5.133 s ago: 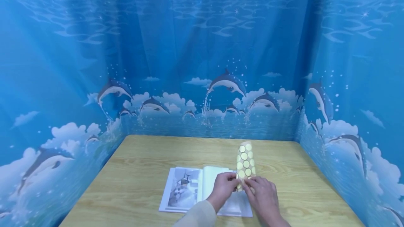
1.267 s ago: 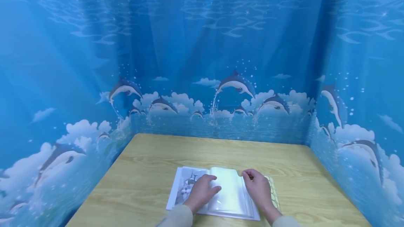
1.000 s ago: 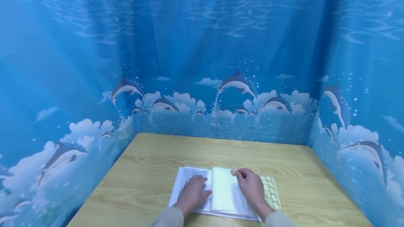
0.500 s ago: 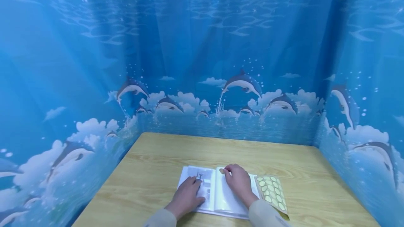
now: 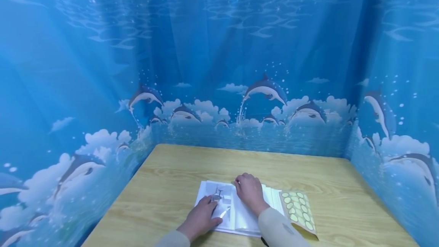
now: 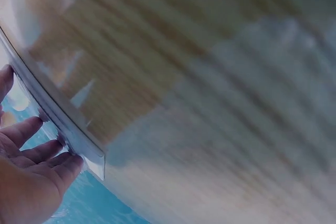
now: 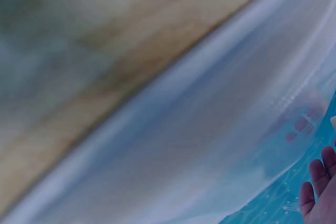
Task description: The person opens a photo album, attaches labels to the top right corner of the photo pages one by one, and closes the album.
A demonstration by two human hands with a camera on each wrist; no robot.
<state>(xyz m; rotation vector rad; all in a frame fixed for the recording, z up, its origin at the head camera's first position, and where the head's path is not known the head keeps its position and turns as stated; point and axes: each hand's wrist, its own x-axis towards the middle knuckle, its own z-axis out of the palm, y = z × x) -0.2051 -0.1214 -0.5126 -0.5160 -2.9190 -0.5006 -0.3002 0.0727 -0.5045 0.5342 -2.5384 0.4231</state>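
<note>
An open album with glossy clear sleeves lies on the wooden table, a grey picture on its left page. My left hand rests on the left page near its lower left part, fingers spread; in the left wrist view the fingertips meet the album's edge. My right hand is over the top of the right page near the fold, thumb and fingertips together. The small gold round sticker pinched there moments ago is mostly hidden by the hand. In the right wrist view a glossy sheet reflects the fingers.
A sheet of pale yellow round stickers lies right of the album, its lower edge curled up beside the right sleeve. The table reaches back to a blue dolphin-print curtain on three sides.
The right hand has let go of the sticker sheet and carried a gold sticker leftward across the right page to near the fold. The left hand has moved onto the left page.
</note>
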